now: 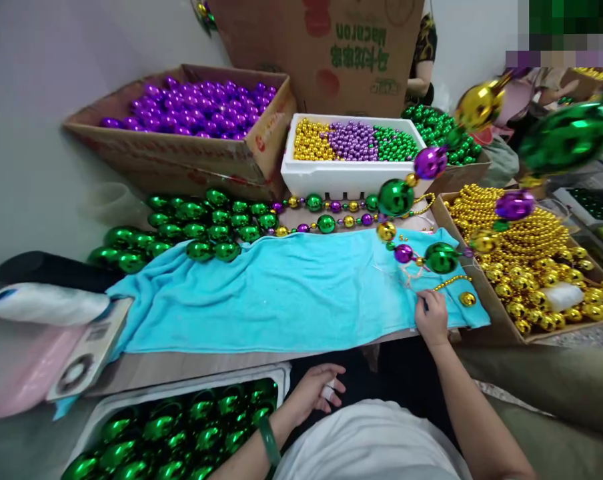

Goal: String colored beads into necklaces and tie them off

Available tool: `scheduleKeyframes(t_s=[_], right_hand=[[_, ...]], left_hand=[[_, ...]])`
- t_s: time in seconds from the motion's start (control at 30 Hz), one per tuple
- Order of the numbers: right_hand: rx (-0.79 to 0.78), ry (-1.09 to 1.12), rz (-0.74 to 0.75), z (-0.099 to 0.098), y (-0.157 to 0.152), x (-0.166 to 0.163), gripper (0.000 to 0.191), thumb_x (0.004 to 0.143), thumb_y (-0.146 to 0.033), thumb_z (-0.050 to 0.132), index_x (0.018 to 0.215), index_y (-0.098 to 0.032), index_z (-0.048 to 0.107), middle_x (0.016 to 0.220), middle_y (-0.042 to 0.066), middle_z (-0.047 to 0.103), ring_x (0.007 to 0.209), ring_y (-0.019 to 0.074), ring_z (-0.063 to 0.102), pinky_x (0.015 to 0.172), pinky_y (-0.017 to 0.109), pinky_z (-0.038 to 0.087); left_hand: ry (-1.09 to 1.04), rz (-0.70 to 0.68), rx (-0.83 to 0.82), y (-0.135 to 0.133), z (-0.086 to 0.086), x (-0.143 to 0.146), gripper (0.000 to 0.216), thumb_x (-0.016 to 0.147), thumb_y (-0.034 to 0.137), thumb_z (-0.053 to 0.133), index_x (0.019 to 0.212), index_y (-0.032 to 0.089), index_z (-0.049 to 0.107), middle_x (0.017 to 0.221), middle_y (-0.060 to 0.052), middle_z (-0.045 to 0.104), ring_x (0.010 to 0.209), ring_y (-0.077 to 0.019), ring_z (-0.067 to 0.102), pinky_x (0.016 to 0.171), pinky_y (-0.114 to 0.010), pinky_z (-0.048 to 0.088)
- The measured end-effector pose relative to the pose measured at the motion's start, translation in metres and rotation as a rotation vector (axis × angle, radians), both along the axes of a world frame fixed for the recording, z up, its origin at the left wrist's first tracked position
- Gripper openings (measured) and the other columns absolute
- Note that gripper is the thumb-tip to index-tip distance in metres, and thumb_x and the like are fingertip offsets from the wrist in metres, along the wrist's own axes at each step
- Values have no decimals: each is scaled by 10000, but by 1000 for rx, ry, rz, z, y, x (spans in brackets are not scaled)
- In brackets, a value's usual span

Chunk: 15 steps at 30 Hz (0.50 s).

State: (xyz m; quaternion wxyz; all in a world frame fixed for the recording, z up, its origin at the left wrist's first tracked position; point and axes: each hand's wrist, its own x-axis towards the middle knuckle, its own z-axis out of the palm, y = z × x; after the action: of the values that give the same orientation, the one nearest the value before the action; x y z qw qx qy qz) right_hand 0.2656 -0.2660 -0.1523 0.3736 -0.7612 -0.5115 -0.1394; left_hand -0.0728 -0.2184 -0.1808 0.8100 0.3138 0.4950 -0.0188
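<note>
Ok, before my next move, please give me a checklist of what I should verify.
1. Left hand free: ok, nothing seen in it.
2. Grip of right hand: cannot tell, details too small.
3. Blue towel flat: not ok, wrinkled at its left end.
4. Bead strand closed: cannot tell, it runs out of view.
5. White box sorted: ok, gold beads, purple beads, green beads side by side.

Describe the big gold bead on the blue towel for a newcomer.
Find the bright blue towel. At its right end, beside the right hand, sits a big gold bead. Unlike the gold beads heaped in the neighbouring box, it lies singly.
</note>
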Motion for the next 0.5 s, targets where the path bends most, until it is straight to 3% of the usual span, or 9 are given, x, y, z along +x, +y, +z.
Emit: scheduleKeyframes(t_s=[0.3, 0.5], right_hand=[[-66, -56, 21, 11, 6, 5, 169, 899, -146, 488, 917, -169, 654, 951, 103, 665, 950, 236, 559, 878, 395, 457], [-186, -86, -36, 41, 39, 50, 228, 932, -179, 440, 957, -157, 665, 1009, 128, 657, 982, 250, 540, 884, 376, 441]], left_hand=[[28, 18, 41, -1, 0, -1, 495, 761, 429, 620, 1141, 123, 535, 784, -78, 683, 538, -156, 656, 388, -181, 431], [48, 7, 41, 0, -3, -1, 480, 785, 434, 624, 1146, 129, 540, 780, -77, 684, 544, -160, 658, 382, -177, 420]])
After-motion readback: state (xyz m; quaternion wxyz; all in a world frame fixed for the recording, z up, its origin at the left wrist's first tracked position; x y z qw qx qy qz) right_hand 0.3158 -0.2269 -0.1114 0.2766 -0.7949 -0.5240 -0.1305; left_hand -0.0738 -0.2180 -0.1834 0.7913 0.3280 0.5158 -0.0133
